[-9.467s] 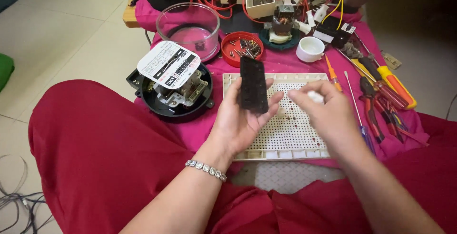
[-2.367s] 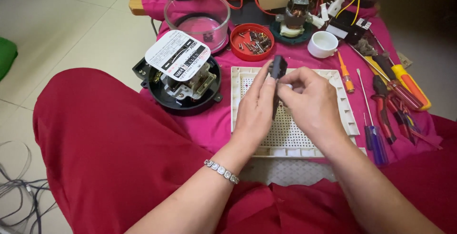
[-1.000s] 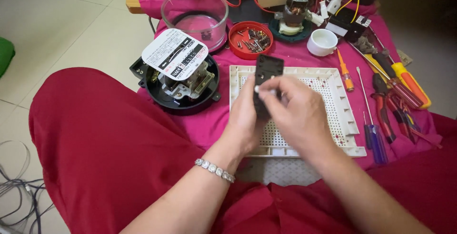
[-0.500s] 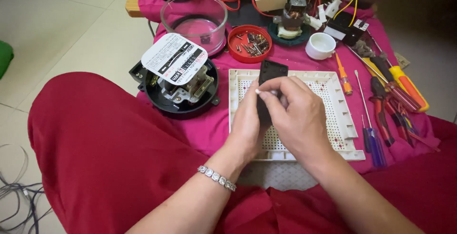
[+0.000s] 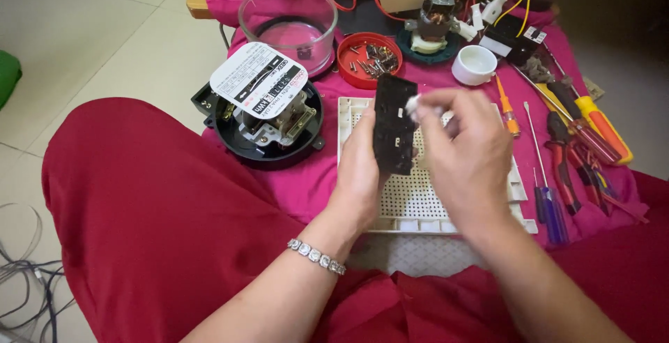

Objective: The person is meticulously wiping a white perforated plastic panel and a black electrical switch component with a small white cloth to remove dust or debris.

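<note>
Left hand (image 5: 362, 169) grips black rectangular block (image 5: 394, 134) upright, above white perforated tray (image 5: 446, 196) mid-desk. Right hand (image 5: 467, 155) pinches small white piece (image 5: 412, 106) against block's upper right edge.

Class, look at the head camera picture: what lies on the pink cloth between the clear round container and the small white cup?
In the head view, a red dish of screws lies between the clear round container and the white cup.

A white label plate (image 5: 259, 80) with black print and a red corner is sitting tilted atop the round black meter (image 5: 261, 130), left of the hands.
</note>
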